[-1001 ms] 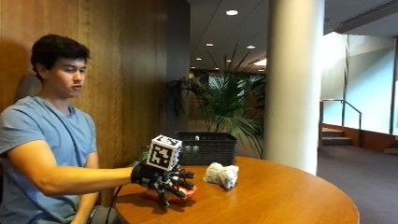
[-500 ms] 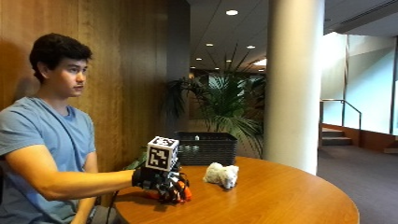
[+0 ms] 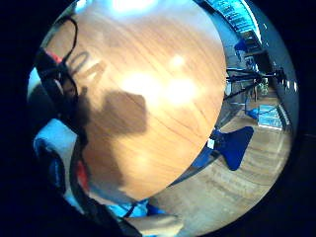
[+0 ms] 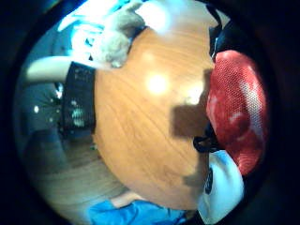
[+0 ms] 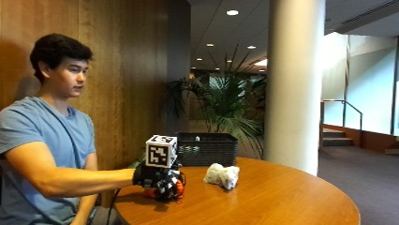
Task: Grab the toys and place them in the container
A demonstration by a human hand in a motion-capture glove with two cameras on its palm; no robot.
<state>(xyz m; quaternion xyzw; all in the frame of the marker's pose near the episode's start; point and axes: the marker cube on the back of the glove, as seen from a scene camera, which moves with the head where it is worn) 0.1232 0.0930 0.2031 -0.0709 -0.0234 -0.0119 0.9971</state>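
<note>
Hidden: we are seeing only part of the red toy (image 5: 176,189) from outside, since the gloved hand (image 5: 157,180) is covering most of it; its shape is hard to make out there.
Cut off: the basket (image 5: 207,149) is standing at the table's far edge, and we cannot see what is inside it from the outside view.
Hard to tell: we cannot say whether the red toy is resting on the table (image 5: 268,201) or just off it.
Hand: we are watching the gloved fingers curling down round the red toy, holding it low at the table's near edge.
Red toy up close: in the thumb side view it is filling one side, a red meshy body (image 4: 236,112) with a white and blue part beside it, right against the palm.
Little finger side: only a sliver of red and white is showing at the rim (image 3: 59,163), and bare table (image 3: 148,98) is filling the rest.
Plush toy: we are seeing the pale plush (image 5: 222,176) lying on the table, near the hand but apart from it, between the hand and the basket.
Plush from the palm: it is lying just beside the basket (image 4: 80,101), at the table's edge (image 4: 117,44).
</note>
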